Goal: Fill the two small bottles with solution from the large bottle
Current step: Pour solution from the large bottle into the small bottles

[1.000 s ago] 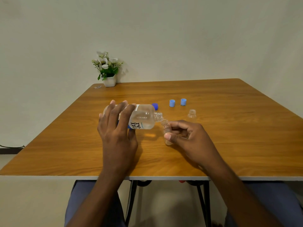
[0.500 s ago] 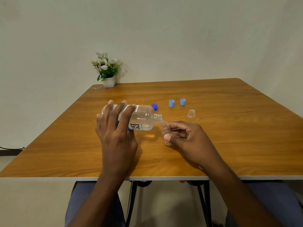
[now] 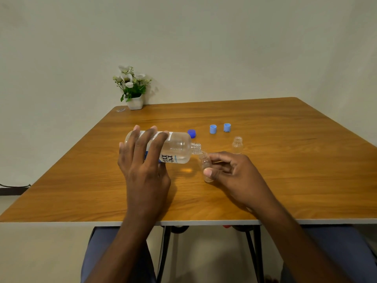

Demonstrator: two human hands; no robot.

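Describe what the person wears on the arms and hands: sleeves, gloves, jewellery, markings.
Nothing shows on either. The left hand and right hand are bare: no gloves, no visible rings. The left forearm and right forearm are uncovered to the frame's lower edge, with no sleeve, watch or bracelet showing. The legs wear blue trousers.

The person's left hand (image 3: 142,160) and right hand (image 3: 234,172) were bare. The left forearm (image 3: 132,231) and right forearm (image 3: 285,225) were uncovered as far as the view reached. A short, rounded thumbnail (image 3: 208,172) showed on the right hand. Slate-blue cloth trousers (image 3: 100,252), plain and softly creased, covered both thighs at the bottom of the view.
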